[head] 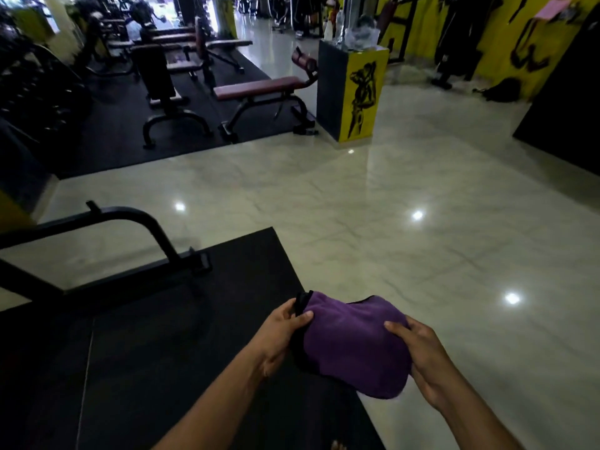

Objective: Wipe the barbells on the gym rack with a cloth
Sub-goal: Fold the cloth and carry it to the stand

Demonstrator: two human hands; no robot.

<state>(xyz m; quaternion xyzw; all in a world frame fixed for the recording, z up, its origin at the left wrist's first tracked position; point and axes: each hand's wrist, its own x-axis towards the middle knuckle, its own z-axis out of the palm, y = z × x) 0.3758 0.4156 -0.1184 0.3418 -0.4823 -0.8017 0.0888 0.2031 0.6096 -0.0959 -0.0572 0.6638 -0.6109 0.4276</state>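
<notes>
Nearest the camera, a folded purple cloth [352, 347] was held between both hands above the edge of a black floor mat [181, 336]; the left hand [281, 336] was curled round the cloth's left end, its thumb laid over the top edge beside a black trim; the right hand [422, 362] was clasped round the cloth's right end, thumb on top and fingers underneath; no barbells could be made out. Just beyond the mat, to the left, a black metal frame [130, 228] was seen standing low on the floor; a glossy pale tiled floor [406, 196] was spread out past it. Farther off, a maroon-padded bench [259, 87] was set on a second dark mat beside a yellow and black pillar [360, 92]; more benches and yellow walls were seen at the back, blurred.
</notes>
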